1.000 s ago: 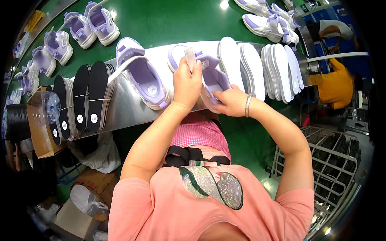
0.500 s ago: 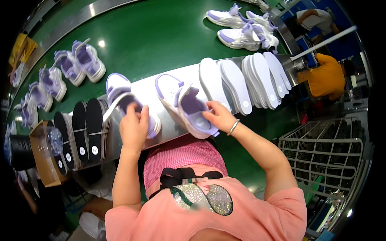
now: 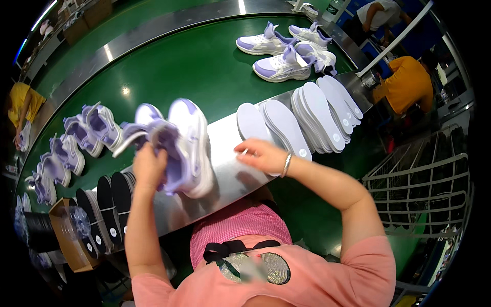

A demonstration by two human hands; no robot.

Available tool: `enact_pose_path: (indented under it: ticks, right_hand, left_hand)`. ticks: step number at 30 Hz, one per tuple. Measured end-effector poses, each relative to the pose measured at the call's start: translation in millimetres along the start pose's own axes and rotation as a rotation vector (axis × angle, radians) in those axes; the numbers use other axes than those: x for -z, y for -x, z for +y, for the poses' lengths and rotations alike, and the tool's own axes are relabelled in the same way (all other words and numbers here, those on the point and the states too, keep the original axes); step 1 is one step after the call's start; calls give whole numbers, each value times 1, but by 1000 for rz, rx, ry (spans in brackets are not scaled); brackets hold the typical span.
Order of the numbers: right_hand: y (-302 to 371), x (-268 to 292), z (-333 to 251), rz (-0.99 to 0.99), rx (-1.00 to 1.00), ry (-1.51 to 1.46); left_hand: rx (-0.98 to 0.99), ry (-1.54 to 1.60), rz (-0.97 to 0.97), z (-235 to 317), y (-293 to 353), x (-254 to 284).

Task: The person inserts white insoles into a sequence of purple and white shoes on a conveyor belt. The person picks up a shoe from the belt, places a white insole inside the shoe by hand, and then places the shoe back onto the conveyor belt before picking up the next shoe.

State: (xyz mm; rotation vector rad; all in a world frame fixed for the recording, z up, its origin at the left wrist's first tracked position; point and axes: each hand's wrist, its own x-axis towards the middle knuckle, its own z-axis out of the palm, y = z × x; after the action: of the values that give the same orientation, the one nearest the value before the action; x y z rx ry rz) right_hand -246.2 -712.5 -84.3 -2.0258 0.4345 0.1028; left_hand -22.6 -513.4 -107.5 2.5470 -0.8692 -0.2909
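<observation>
My left hand (image 3: 148,166) is closed at the collar of a pair of white-and-lilac sneakers above the left part of the metal bench (image 3: 225,138). The right sneaker (image 3: 193,128) is slightly blurred, toe pointing away from me. Partly behind my hand is the left sneaker (image 3: 148,112), its pale tongue sticking out to the left. My right hand (image 3: 263,155), with a bangle at the wrist, hovers over the bench beside the nearest light-grey insoles (image 3: 253,123). Its fingers are apart and slightly bent; I see nothing held in them.
More light-grey insoles (image 3: 319,117) lie stacked to the right. Banded black insoles (image 3: 107,204) and a cardboard box (image 3: 71,235) are at the left. Several sneakers stand on the green conveyor belt (image 3: 179,61). A wire cart (image 3: 417,194) stands at right. Other people work nearby.
The right sneaker has moved left, up against the other one. My left hand has shifted left, gripping at the collars. My right hand has come off the sneaker's heel to beside the insoles.
</observation>
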Motion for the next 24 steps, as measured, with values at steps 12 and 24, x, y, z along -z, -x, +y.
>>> enact_pose_path:
  ticks: [12, 24]
  right_hand:
    - [-91, 260, 150, 746, -258, 830]
    - [-199, 317, 263, 532, -250, 1181]
  left_hand:
    - [-248, 145, 393, 4, -41, -48]
    - [-167, -107, 152, 3, 9, -110]
